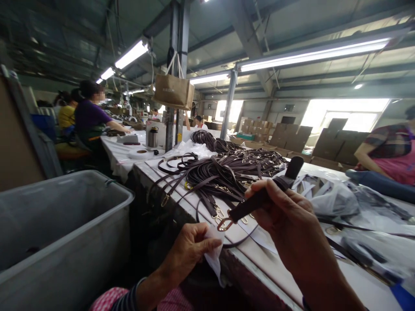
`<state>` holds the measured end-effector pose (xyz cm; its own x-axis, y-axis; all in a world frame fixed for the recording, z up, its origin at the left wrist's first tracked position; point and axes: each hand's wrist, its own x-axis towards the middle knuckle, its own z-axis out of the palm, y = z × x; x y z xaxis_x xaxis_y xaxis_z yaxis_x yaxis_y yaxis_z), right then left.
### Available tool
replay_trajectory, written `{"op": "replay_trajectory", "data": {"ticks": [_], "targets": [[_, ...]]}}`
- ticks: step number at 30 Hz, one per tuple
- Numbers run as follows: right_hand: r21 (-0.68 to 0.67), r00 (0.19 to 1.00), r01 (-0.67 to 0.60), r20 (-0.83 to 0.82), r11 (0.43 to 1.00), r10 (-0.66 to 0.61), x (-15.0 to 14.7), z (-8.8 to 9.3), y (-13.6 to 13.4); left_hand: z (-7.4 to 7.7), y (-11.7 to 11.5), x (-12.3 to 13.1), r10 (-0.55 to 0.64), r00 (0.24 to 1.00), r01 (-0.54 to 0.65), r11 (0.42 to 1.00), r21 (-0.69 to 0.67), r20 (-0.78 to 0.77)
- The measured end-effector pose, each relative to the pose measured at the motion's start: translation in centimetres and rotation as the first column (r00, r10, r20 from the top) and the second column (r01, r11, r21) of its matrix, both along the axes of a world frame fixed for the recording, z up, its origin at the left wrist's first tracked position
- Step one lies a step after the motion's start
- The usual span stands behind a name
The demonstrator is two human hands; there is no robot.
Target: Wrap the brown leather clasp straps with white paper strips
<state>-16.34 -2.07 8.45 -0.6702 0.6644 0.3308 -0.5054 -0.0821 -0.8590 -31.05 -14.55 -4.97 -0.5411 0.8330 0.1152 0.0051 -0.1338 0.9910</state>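
My right hand grips a dark brown strap between thumb and fingers. A gold metal clasp hangs from the strap's lower left end, and the strap's other end sticks up past my fingers. Lower and to the left, my left hand pinches a thin white sheet, which droops just below the clasp. Whether the sheet touches the clasp is unclear. Behind both hands, a large heap of dark straps with gold clasps lies on the worktable.
A grey plastic bin stands at the left. Clear plastic bags cover the table's right side. A steel flask and a white tape roll sit beyond the bin. A paper bag hangs from a post. People sit left and right.
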Motion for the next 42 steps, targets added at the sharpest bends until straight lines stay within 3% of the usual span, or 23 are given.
{"op": "replay_trajectory", "data": {"ticks": [5, 9, 16, 21, 28, 34, 42], "targets": [[-0.009, 1.000, 0.017, -0.014, 1.000, -0.017, 0.2, -0.5, 0.4, 0.0, 0.7, 0.9, -0.033, 0.999, 0.031, 0.999, 0.041, 0.042], [-0.026, 1.000, 0.010, -0.021, 1.000, -0.010, 0.2, -1.1, 0.8, -0.1, 1.1, 1.2, 0.009, 0.999, -0.011, 0.999, 0.031, 0.052], [-0.057, 0.999, 0.013, -0.033, 0.998, -0.014, 0.4, -2.3, 0.9, -0.8, 1.3, 1.9, 0.149, 0.980, -0.148, 0.989, 0.016, -0.135], [-0.064, 0.999, 0.018, -0.035, 0.998, -0.020, 0.7, -3.0, 1.2, -1.5, 1.4, 2.7, 0.168, 0.966, -0.171, 0.985, 0.004, -0.194], [-0.068, 0.999, 0.036, -0.024, 0.997, -0.037, 1.6, -3.8, 1.3, -2.7, 1.3, 3.0, 0.065, 0.976, -0.068, 0.998, -0.010, -0.206], [-0.094, 0.999, 0.050, -0.012, 0.994, -0.052, 2.6, -4.4, 1.4, -3.6, 0.9, 3.8, -0.041, 0.993, 0.033, 0.997, -0.072, -0.108], [-0.173, 0.998, 0.048, 0.056, 0.984, -0.039, 3.7, -6.8, 0.3, -7.1, 0.2, 5.2, -0.118, 0.989, 0.119, 0.993, -0.011, 0.089]]}}
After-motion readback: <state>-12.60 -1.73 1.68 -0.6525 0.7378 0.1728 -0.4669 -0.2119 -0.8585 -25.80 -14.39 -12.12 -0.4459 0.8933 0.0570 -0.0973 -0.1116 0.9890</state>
